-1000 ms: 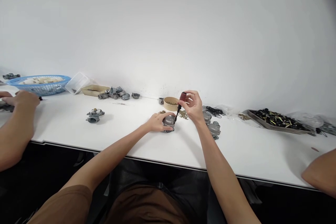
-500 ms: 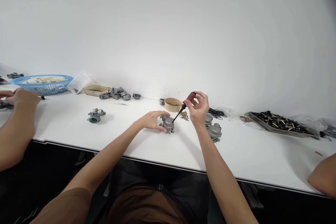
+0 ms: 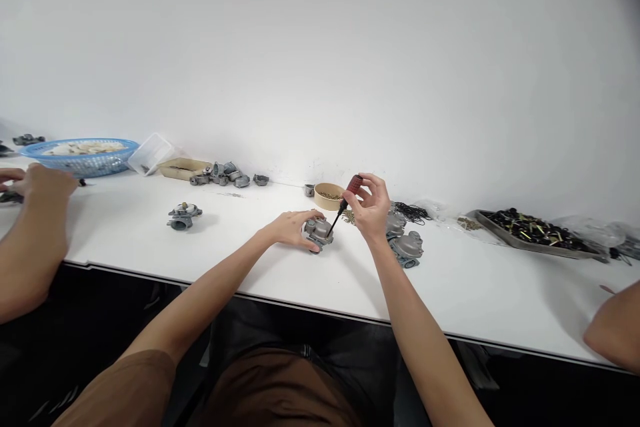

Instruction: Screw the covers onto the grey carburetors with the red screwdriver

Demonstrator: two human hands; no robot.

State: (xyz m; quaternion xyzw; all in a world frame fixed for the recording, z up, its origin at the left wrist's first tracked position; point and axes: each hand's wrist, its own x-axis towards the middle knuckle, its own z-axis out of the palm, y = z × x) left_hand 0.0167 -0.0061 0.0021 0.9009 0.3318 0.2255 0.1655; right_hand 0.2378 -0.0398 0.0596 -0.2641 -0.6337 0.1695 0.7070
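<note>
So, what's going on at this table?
A person's left hand steadies a grey metal part on the white table. The right hand holds a red-handled screwdriver, slanted with its tip down at the part's right side. Two similar parts sit to the right, and a round tub of small pieces stands behind.

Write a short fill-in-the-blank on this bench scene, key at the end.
1. The right hand holds a screwdriver by its dark ____ handle.
2. The left hand has thumb and fingers around a gray metal part at the ____ table.
3. The basket at the far left has ____ sides.
4. In the image, the tray of black pieces lies to the ____ of both these hands.

Missing words: red; white; blue; right.
</note>
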